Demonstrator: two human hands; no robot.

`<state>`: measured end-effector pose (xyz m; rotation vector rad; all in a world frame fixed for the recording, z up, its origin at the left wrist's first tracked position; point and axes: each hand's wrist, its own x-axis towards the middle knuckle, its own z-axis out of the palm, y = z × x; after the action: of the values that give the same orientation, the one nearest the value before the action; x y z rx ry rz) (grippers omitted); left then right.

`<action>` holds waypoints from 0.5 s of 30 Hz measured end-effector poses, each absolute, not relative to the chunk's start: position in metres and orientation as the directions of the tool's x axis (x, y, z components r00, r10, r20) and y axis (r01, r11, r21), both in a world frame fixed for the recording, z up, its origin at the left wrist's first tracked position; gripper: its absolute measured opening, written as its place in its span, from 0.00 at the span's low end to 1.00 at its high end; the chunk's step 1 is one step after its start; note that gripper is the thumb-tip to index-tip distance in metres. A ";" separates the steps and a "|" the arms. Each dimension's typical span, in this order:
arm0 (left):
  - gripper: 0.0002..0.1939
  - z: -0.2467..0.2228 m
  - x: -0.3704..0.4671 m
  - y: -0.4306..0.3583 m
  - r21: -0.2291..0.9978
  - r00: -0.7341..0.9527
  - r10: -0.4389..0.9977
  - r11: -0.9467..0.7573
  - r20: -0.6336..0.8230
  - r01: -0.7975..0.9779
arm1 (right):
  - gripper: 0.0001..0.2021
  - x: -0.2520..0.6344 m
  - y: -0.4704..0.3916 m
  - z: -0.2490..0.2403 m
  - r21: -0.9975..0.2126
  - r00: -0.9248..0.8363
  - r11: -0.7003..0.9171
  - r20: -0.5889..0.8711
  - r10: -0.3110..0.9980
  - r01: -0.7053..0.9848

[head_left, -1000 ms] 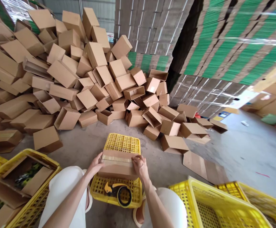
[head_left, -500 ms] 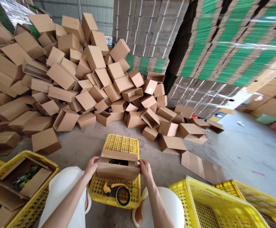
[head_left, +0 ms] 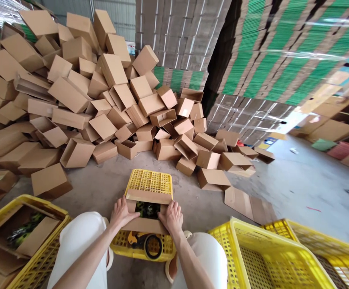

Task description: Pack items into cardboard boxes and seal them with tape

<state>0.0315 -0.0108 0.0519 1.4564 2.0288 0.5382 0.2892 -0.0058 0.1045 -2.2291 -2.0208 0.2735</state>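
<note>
An open cardboard box (head_left: 149, 225) with dark, glossy green contents (head_left: 148, 209) sits on an upturned yellow crate (head_left: 150, 180) between my knees. My left hand (head_left: 122, 212) is on the box's left end flap, its thumb stretched inward across it and its fingers at the outer edge. On the opposite end, my right hand (head_left: 172, 216) holds the right flap the same way. The long near and far flaps stand outward. Just in front of the box, a tape dispenser (head_left: 136, 241) with an orange part and a dark tape roll (head_left: 153, 246) lies on the crate.
A large heap of empty cardboard boxes (head_left: 111, 108) spreads across the floor ahead. At left, a yellow crate (head_left: 39, 269) holds an open box with similar green contents. Yellow crates (head_left: 234, 257) stand at right. Flat cardboard stacks (head_left: 252, 52) rise behind, and a flattened sheet (head_left: 249, 204) lies on the floor.
Both hands have moved from the outer ends of the box onto its end flaps, thumbs now inward. The box opening faces me more and shows more green contents. The view has shifted slightly right.
</note>
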 end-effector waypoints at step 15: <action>0.26 0.057 -0.016 0.009 0.820 -0.459 0.753 0.566 -0.471 0.087 | 0.42 0.363 0.016 0.081 -0.319 0.199 -0.205 -0.053 0.979 0.925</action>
<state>-0.0156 0.0086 0.0571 0.6798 1.9018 0.9352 0.3625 0.0159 0.0812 -2.2544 -1.8265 0.3615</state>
